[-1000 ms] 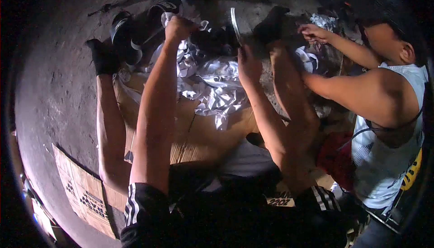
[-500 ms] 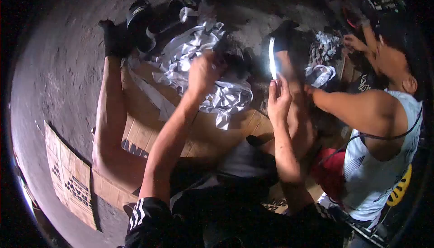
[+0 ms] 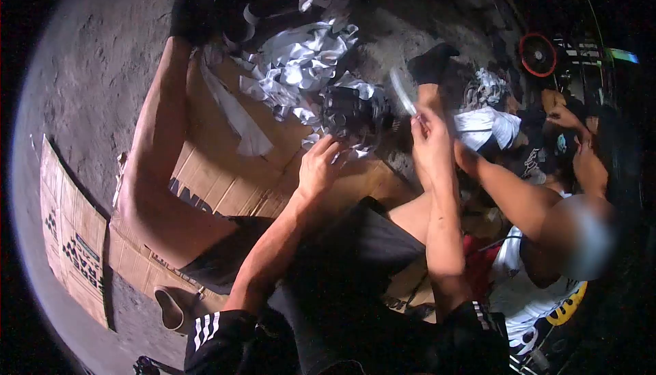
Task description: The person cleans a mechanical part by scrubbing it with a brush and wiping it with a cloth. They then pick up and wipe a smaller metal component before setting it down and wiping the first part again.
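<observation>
My right hand (image 3: 433,141) pinches one end of a thin, pale strip (image 3: 403,92), which points up and away from the fingertips. My left hand (image 3: 320,169) is closed, its fingertips curled together at the near side of a dark, bulky object (image 3: 344,107). What those fingers hold, if anything, is hidden. Beyond that object lies a heap of crumpled, shiny whitish sheets (image 3: 301,61), partly on flattened brown cardboard (image 3: 229,163) between my outstretched legs. A long pale scrap (image 3: 239,119) trails toward me from the heap.
Close on my right sits another person (image 3: 512,184) in a white sleeveless top, hands raised near a white cloth (image 3: 488,128). A red-rimmed wheel (image 3: 538,54) stands behind. Dark curved pieces (image 3: 236,6) lie at the far left. A printed cardboard piece (image 3: 74,235) and a shoe (image 3: 169,309) are leftward.
My left hand has come down and nearer, uncovering the dark object. The strip in my right hand has tilted leftward and looks less bright. The view has shifted, and the other person's head has come into sight.
</observation>
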The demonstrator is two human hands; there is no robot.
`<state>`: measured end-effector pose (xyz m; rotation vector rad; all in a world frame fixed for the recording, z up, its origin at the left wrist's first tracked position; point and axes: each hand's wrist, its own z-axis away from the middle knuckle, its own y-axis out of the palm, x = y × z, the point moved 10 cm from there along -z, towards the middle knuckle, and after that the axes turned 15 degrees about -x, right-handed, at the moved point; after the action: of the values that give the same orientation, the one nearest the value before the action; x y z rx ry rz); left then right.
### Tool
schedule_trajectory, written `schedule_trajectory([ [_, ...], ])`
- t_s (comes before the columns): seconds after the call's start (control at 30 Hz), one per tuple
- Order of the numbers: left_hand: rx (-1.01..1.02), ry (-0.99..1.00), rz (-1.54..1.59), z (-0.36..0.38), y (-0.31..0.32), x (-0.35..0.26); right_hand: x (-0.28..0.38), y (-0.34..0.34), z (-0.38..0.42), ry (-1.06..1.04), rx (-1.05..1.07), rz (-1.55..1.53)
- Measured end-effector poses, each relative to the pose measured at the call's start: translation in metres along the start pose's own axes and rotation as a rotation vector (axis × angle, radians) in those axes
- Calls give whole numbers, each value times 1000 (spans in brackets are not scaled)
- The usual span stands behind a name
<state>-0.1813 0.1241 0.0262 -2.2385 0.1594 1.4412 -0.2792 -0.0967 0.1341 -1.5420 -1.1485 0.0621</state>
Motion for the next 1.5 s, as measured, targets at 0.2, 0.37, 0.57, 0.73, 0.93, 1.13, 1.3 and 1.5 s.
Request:
schedule_trajectory([
  [0.2,3,48,31,26,-2,12,38,3,-15,81,304,344],
  [0.37,85,7,123,36,2,14,-18,50,-47,-142,376,628],
  [0.57,75,77,130,37,-1,16,98,-4,-47,-156,550,616],
  [0.73,60,137,119,44,0,21,128,18,16,-424,601,761],
  [0.93,47,137,172,50,4,31,119,0,28,-250,556,680],
  [1.13,119,14,215,49,9,28,79,7,9,-25,447,650],
  [1.3,94,173,85,55,11,24,5,91,-22,-257,509,606],
  [1.5,120,196,30,62,20,33,69,42,-19,-267,673,665],
])
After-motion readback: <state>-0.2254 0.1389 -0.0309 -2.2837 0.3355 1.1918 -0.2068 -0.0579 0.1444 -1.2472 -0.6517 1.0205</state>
